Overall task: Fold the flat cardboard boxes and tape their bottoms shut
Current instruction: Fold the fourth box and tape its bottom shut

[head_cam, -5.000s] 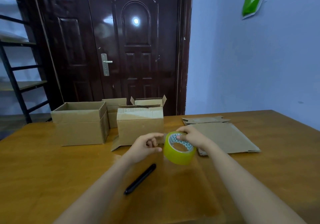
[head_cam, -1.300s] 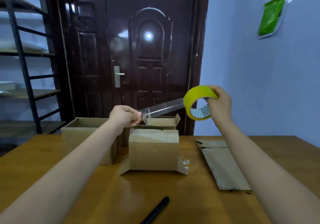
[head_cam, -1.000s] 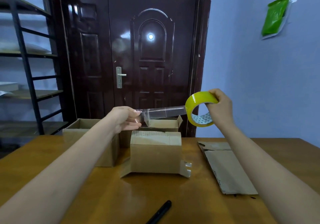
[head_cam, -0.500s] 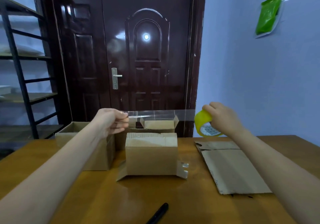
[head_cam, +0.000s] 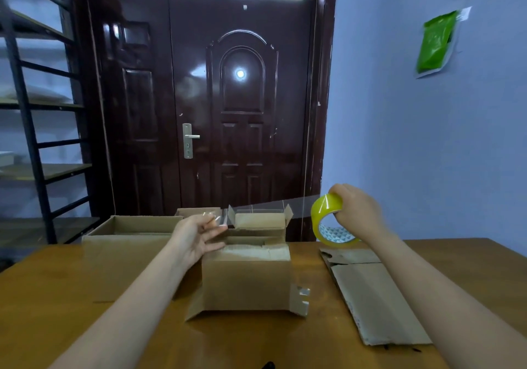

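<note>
Head view: right hand [head_cam: 360, 215] gripping tape roll [head_cam: 328, 220], left hand [head_cam: 196, 236] pinching its strip.

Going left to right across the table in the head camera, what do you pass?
Open box → left hand pinching the tape end → upturned box → tape roll in the right hand → flat cardboard.

Black pen [head_cam: 268, 365] cut off by bottom edge; left hand [head_cam: 196, 234] blurred.
</note>
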{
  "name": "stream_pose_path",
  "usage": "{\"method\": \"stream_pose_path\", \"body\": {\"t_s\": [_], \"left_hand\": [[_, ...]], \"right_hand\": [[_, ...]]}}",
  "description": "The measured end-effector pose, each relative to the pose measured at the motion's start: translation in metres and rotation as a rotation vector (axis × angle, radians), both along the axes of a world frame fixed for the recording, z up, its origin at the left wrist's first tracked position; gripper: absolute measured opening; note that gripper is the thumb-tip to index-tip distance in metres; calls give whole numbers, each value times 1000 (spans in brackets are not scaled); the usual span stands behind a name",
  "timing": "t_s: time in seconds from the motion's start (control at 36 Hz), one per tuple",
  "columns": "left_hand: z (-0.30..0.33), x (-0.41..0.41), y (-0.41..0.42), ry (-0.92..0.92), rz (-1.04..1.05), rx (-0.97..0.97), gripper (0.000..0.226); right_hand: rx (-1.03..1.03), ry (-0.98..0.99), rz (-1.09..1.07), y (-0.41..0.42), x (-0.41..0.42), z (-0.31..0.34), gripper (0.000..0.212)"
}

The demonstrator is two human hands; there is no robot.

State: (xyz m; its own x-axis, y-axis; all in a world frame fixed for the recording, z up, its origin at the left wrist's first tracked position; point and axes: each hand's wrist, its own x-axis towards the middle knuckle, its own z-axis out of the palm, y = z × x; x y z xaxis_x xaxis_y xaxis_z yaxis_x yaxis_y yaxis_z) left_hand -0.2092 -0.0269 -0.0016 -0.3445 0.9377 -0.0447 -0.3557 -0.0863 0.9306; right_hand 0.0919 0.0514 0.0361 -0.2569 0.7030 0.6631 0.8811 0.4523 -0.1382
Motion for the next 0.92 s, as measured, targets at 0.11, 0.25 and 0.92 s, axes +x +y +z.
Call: {"method": "stream_pose_path", "body": {"t_s": [0.11, 0.25, 0.92], "left_hand": [[-17, 3, 0, 71, 7, 20, 14], [-20, 5, 1, 97, 38, 56, 17], [-31, 6, 10, 351, 108, -9, 14]], "right_hand": [[-24, 23, 13, 2, -1, 1, 26], [-49, 60, 16, 3, -3, -1, 27], [-92, 124, 22, 9, -3, -5, 19]]}}
